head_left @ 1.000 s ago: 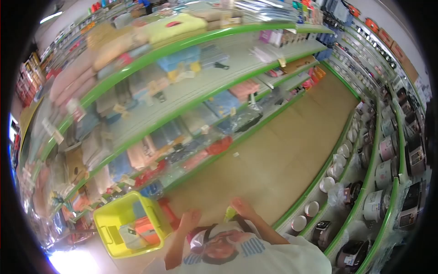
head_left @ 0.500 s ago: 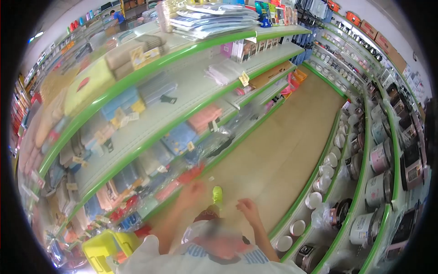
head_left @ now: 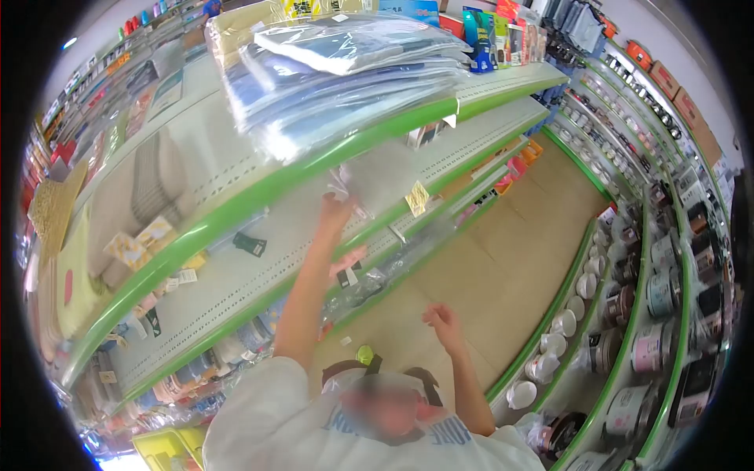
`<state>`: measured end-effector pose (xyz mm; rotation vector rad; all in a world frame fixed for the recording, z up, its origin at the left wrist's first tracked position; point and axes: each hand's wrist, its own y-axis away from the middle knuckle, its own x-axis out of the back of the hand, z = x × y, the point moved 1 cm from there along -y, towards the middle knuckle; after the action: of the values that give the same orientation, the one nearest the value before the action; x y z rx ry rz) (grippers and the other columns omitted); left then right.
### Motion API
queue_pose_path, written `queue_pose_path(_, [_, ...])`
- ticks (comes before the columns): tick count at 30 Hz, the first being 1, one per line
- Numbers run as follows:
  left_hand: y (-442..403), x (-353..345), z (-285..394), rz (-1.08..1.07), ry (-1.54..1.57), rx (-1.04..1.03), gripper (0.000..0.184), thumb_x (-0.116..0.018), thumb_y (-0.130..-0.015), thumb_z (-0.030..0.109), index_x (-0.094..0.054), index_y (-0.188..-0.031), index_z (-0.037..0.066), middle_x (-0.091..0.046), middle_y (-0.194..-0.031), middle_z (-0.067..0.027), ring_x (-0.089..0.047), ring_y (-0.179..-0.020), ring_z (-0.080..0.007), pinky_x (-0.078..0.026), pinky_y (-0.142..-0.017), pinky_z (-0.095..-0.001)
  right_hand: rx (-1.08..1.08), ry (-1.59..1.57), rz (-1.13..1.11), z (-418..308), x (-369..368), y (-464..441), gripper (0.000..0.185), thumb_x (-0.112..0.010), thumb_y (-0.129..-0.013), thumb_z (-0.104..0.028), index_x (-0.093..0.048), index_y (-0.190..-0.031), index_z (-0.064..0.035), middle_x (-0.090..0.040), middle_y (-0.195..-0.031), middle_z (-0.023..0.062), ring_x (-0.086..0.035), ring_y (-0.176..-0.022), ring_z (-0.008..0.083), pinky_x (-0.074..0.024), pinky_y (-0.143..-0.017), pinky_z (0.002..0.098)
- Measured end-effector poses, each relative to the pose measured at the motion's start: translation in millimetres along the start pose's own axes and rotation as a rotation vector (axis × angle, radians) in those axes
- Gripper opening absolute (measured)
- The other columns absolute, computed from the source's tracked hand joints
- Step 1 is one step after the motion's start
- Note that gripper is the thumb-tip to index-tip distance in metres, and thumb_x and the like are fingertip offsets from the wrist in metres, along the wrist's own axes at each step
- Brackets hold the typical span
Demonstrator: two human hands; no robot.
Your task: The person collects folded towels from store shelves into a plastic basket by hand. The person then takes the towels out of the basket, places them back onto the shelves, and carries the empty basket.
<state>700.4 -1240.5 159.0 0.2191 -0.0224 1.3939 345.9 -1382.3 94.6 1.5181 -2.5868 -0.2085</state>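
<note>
My left hand [head_left: 338,207] reaches into the second shelf, below the top green edge. Its fingertips are at a pale plastic-wrapped pack [head_left: 360,179], blurred and partly hidden under the upper shelf; whether they grip it I cannot tell. My right hand [head_left: 444,323] hangs over the aisle with its fingers loosely bent and apart, holding nothing. On the top shelf, above my left hand, lies a stack of flat clear-bagged packs [head_left: 353,78] in blue and white. A dark tag [head_left: 250,244] rests on the second shelf, left of my left arm.
Green-edged shelves [head_left: 503,145] curve along the left, with folded textiles [head_left: 153,180] on top. A yellow basket [head_left: 169,449] is at the lower left. The tan aisle floor [head_left: 471,251] runs forward. Shelves on the right hold white bowls [head_left: 564,323] and boxed pots [head_left: 652,345].
My left hand has risen from low by the bottom shelves into the second shelf. My view has moved closer to the left shelves. My right hand is slightly higher.
</note>
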Motion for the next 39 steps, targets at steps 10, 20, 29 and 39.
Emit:
queue_pose_path(10, [-61.4, -16.7, -10.5, -0.131, 0.478, 0.386, 0.044, -0.075, -0.080, 0.029, -0.059, -0.104, -0.005, -0.054, -0.080, -0.0064, -0.052, -0.069, -0.0177, -0.047, -0.060, -0.0293, 0.134, -0.080, -0.240, -91.9, 27.1, -206.2, 0.017, -0.057, -0.094, -0.014, -0.060, -0.106, -0.0029, -0.063, -0.086, 0.0020, -0.061, -0.083, 0.0111, -0.0485, -0.074, 0.0249])
queue_pose_path(20, [-34.7, -64.4, 7.5, 0.130, 0.455, 0.090, 0.061, -0.076, -0.078, 0.022, -0.046, -0.122, -0.007, -0.062, -0.110, -0.0152, -0.062, -0.101, -0.0247, -0.054, -0.084, -0.0361, 0.272, 0.669, -0.217, -152.5, -20.1, -410.4, 0.060, -0.067, -0.079, -0.044, -0.057, -0.110, 0.0059, -0.063, -0.098, 0.0216, -0.061, -0.090, 0.0346, -0.0487, -0.081, 0.0415])
queue_pose_path(29, [-20.6, -68.4, 31.8, 0.085, 0.476, 0.351, 0.063, -0.075, -0.079, 0.018, -0.043, -0.127, -0.009, -0.056, -0.122, -0.0193, -0.060, -0.108, -0.0256, -0.055, -0.084, -0.0366, -0.151, 0.222, -0.578, -173.4, -30.4, -400.3, 0.067, -0.070, -0.080, -0.040, -0.051, -0.119, 0.0107, -0.060, -0.114, 0.0198, -0.059, -0.102, 0.0238, -0.0473, -0.086, 0.0360])
queue_pose_path(39, [122.8, -37.7, 33.0, 0.042, 0.878, 0.349, 0.065, -0.072, -0.083, 0.018, -0.040, -0.135, -0.005, -0.056, -0.124, -0.0181, -0.059, -0.110, -0.0283, -0.051, -0.094, -0.0409, -0.188, -0.169, -0.777, -154.1, -18.0, -286.2, 0.063, -0.070, -0.082, -0.023, -0.044, -0.132, 0.0036, -0.057, -0.122, 0.0147, -0.056, -0.110, 0.0223, -0.0461, -0.091, 0.0351])
